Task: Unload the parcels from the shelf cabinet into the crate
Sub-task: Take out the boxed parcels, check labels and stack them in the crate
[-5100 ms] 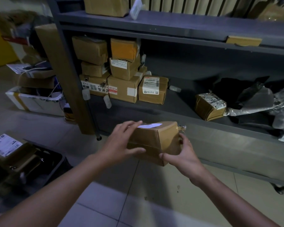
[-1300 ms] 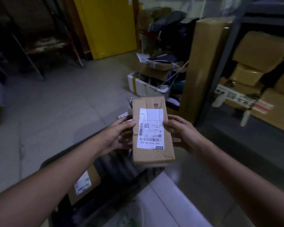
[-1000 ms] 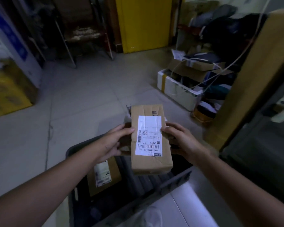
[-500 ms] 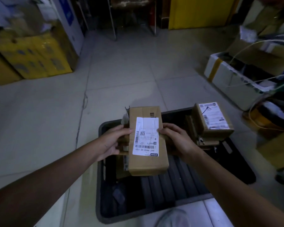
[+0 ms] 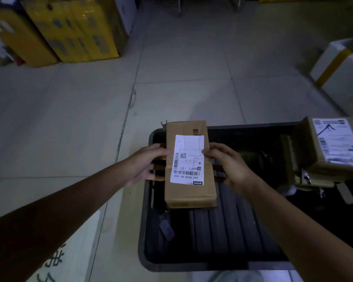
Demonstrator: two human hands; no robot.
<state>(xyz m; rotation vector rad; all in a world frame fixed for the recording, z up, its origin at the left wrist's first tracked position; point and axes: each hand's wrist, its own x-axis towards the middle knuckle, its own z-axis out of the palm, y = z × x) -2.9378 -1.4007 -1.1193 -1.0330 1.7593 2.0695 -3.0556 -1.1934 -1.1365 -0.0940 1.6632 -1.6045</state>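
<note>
Gripping with the left hand (image 5: pixel 145 165) and the right hand (image 5: pixel 230 165) the two long sides of one brown parcel (image 5: pixel 190 192), fingers curled round its edges beside the white label. Holds it flat, label up, over the left part of the black crate (image 5: pixel 146 224), with its far end reaching just past the crate's far rim. Cannot tell whether it rests on anything or hangs free; shows brown strips just under the hands, too dark to name. Shows a second labelled parcel (image 5: pixel 334 147) already at the crate's right end, tilted, well apart from the held one, and ribbed crate bottom toward the near side. Farther out: tiled floor (image 5: pixel 70 119), yellow cartons (image 5: pixel 74 31) far left, a white box (image 5: pixel 342 72) far right.

Judged as the placing step, with the release not yet made. Calls next for drawing the parcel nearer to clear the far rim, lowering it onto the ribbed bottom, loosening both hands, then turning to the shelf cabinet, out of view.
</note>
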